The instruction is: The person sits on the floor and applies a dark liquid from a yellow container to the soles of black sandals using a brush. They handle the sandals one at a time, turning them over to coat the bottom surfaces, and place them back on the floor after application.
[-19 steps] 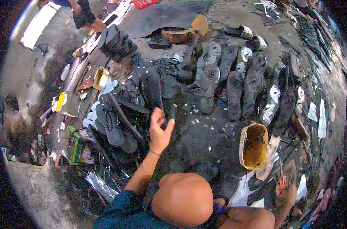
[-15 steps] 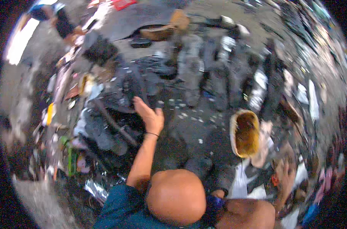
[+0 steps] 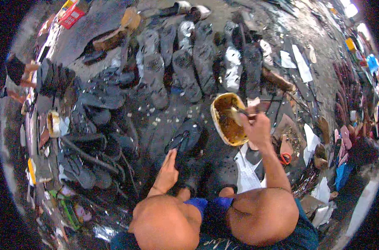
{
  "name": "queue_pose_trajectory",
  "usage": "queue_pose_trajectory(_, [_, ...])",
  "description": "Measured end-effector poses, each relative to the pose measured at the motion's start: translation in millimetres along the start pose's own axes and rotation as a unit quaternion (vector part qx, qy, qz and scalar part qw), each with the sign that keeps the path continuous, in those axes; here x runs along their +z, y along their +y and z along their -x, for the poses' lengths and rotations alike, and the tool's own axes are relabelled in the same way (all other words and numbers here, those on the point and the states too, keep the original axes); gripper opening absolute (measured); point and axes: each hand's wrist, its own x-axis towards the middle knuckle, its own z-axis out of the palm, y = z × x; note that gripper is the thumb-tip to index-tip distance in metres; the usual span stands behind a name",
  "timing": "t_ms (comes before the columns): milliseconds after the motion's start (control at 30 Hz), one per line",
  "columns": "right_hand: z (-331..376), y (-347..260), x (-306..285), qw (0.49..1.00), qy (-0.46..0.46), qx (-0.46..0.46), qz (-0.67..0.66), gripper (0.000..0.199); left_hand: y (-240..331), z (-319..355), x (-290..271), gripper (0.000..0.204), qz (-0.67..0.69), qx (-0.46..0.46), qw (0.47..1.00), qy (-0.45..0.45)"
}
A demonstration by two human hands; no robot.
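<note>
My left hand (image 3: 167, 170) rests flat, fingers together, on the near end of a black flip-flop sandal (image 3: 186, 141) lying on the dark ground between my knees (image 3: 166, 223). My right hand (image 3: 257, 128) is closed around the handle of a small brush (image 3: 238, 113). The brush tip dips into a round yellow tub (image 3: 219, 109) of brown glue standing just right of the sandal.
Rows of dark shoe soles (image 3: 185, 66) lie beyond the tub. A heap of black sandals and straps (image 3: 89, 137) fills the left. Paper scraps (image 3: 295, 62) and red-handled scissors (image 3: 285, 158) lie on the right, and a white sheet (image 3: 248, 175) sits beside my right knee.
My left hand has pulled back from the sandal heap on the left onto the sandal in front of me. My right hand has come up from low right to the glue tub.
</note>
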Motion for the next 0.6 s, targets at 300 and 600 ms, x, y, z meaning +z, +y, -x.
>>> queue_pose_trajectory(300, [75.0, 61.0, -41.1, 0.905, -0.338, 0.036, 0.257, 0.037, -14.7, -113.0, 37.3, 0.081, -0.060, 0.175, 0.982, 0.033])
queue_pose_trajectory(600, [6.9, -81.0, 6.9, 0.933, 0.045, -0.217, -0.283, 0.030, 55.2, -145.2, -9.8, 0.051, 0.691, -0.132, 0.711, -0.027])
